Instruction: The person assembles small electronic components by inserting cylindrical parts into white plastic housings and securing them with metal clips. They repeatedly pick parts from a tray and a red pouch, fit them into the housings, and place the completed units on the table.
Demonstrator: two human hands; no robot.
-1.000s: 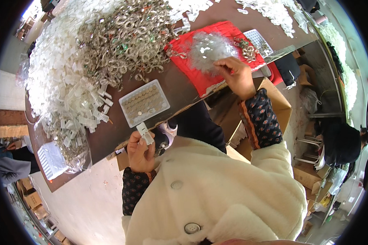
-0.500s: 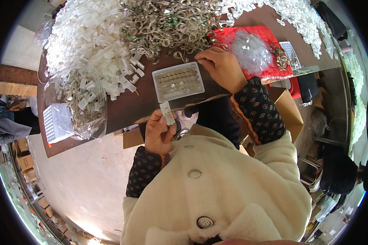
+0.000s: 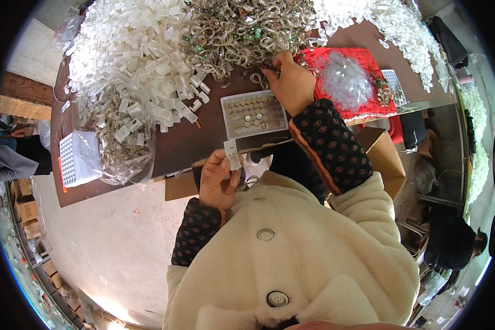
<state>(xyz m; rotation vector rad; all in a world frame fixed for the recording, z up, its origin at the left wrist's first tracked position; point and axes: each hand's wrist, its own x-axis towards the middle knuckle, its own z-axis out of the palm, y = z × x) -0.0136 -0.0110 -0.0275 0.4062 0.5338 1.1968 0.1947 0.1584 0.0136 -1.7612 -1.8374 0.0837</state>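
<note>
My left hand, in front of the table edge, pinches a small translucent white plastic case with two hinged halves, held upright and unfolded. My right hand is at the near edge of a heap of silvery, clear coiled strands with green and orange bits. Its thumb and forefinger are apart, and I see nothing held between them. Below that hand lies a white tray with rows of round, coin-like discs; most look tan, and a few shine silver.
White plastic cases are heaped at left, beside a clear bag of mixed parts and a stack of white trays. Clear strips lie on a red cloth at right. A cardboard box stands below.
My right hand has moved up and slightly left, its fingers now at the heap's edge. My left hand still holds the case. The whole view has shifted a little.
</note>
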